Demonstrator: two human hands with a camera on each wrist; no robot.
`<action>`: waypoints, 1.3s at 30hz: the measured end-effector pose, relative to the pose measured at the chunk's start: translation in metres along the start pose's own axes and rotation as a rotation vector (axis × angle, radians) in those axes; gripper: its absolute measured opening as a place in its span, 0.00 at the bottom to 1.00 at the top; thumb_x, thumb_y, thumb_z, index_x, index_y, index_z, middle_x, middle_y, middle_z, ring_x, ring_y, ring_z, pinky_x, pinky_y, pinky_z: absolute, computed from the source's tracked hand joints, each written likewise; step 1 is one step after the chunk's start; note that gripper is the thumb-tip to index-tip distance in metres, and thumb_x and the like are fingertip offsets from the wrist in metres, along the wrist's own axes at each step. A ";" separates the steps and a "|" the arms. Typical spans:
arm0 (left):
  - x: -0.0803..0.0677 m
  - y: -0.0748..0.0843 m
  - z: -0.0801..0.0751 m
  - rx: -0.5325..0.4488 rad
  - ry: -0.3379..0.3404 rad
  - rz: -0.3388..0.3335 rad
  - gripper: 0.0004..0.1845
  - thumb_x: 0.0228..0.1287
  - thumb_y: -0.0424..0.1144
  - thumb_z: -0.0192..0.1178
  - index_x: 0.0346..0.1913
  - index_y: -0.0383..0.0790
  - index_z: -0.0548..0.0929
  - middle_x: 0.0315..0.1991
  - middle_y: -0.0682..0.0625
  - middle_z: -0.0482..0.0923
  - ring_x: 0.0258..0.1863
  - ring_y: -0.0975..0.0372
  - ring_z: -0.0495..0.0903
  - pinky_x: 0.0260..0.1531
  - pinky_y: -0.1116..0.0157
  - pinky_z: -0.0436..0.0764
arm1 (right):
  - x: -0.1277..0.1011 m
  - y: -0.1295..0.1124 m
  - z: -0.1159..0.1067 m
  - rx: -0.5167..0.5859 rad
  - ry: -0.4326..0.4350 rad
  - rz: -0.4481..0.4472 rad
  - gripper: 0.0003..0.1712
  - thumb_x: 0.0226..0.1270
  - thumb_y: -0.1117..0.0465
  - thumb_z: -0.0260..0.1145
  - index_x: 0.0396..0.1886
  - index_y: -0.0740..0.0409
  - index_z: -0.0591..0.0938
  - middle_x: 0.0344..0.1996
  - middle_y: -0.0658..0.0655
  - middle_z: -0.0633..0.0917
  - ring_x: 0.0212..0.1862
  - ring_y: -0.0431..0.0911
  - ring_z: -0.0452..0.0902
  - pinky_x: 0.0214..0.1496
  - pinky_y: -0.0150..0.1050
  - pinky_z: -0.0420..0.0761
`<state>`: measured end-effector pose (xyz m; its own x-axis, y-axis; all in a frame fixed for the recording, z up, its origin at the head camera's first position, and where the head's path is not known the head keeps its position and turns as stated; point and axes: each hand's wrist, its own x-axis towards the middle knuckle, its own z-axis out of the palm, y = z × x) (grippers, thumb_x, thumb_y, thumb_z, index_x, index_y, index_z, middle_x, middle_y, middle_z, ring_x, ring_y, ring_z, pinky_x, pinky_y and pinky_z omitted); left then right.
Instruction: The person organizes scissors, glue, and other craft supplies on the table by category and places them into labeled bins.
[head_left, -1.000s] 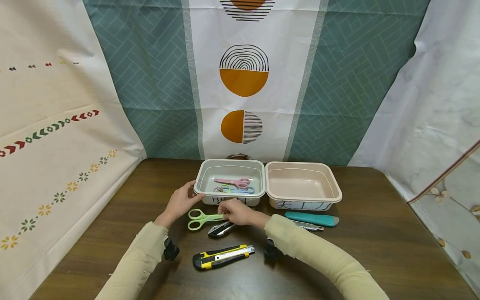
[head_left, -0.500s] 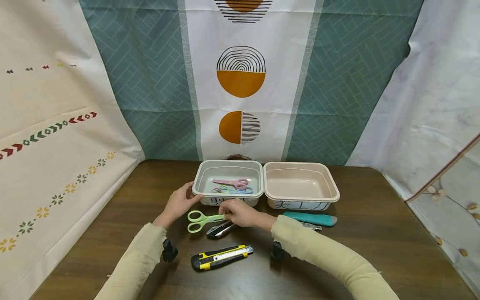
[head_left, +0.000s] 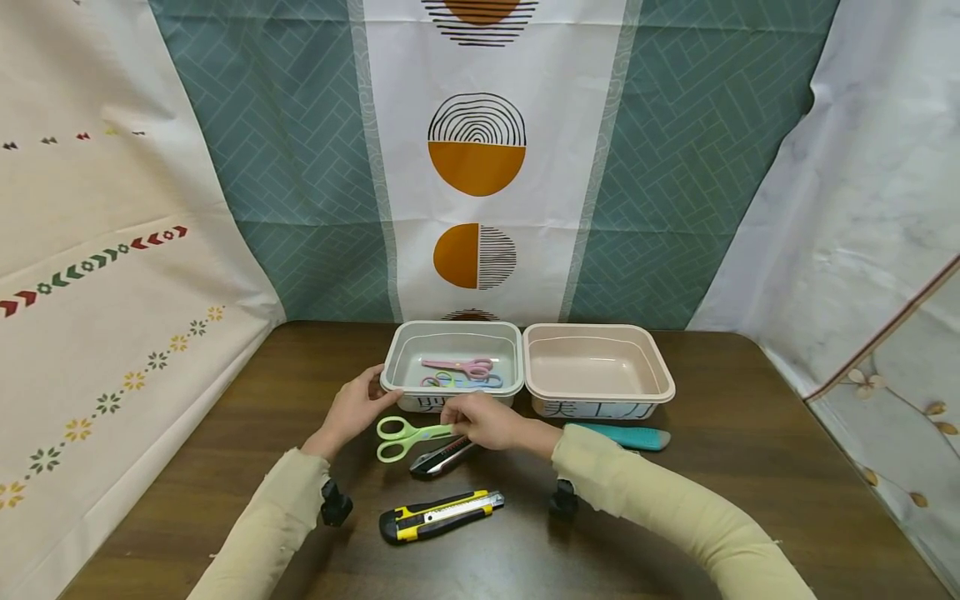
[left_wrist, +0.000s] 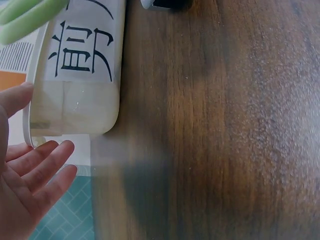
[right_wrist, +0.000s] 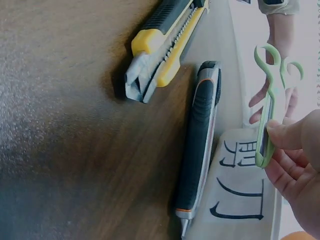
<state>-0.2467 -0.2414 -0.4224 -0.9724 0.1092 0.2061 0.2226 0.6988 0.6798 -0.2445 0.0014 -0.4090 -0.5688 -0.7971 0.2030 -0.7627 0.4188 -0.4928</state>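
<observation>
In the head view my left hand (head_left: 354, 412) holds the front left corner of a grey plastic box (head_left: 408, 358). Its thumb lies on the rim and its fingers are round the side, as the left wrist view also shows. My right hand (head_left: 483, 419) pinches light green scissors (right_wrist: 271, 92) by the blade end between thumb and fingers. The finger rings point left, just in front of the box. Below them lies a black and silver utility knife (head_left: 442, 458). Pink scissors (head_left: 471, 367) and other small scissors (head_left: 480, 382) lie inside the grey box.
A beige box (head_left: 600, 371) stands against the right side of the grey one. Before it lies a teal cutter (head_left: 633, 437), partly behind my right sleeve (head_left: 675, 500). A yellow and black utility knife (head_left: 442, 517) lies nearer on the brown table (head_left: 750, 433).
The green scissors have risen slightly off the table in my right hand, showing more of the black knife. My left hand stays at the box corner. The head view has shifted a little.
</observation>
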 end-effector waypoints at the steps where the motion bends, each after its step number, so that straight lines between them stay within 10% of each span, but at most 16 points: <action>1: 0.000 0.000 0.000 0.003 0.000 0.006 0.32 0.58 0.44 0.61 0.60 0.28 0.66 0.44 0.37 0.78 0.39 0.51 0.79 0.37 0.55 0.77 | -0.001 -0.001 -0.002 0.003 -0.001 -0.004 0.07 0.56 0.73 0.63 0.31 0.58 0.79 0.27 0.49 0.81 0.30 0.36 0.73 0.33 0.26 0.73; 39: 0.003 0.001 0.002 0.000 -0.003 0.007 0.32 0.59 0.45 0.61 0.60 0.29 0.66 0.48 0.37 0.76 0.42 0.51 0.78 0.39 0.55 0.76 | 0.002 0.024 -0.096 -0.134 0.197 0.074 0.07 0.55 0.75 0.62 0.34 0.64 0.80 0.30 0.57 0.83 0.33 0.46 0.78 0.36 0.33 0.76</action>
<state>-0.2493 -0.2389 -0.4229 -0.9711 0.1163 0.2086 0.2293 0.6980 0.6784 -0.2930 0.0517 -0.3391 -0.6632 -0.6677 0.3381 -0.7437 0.5369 -0.3984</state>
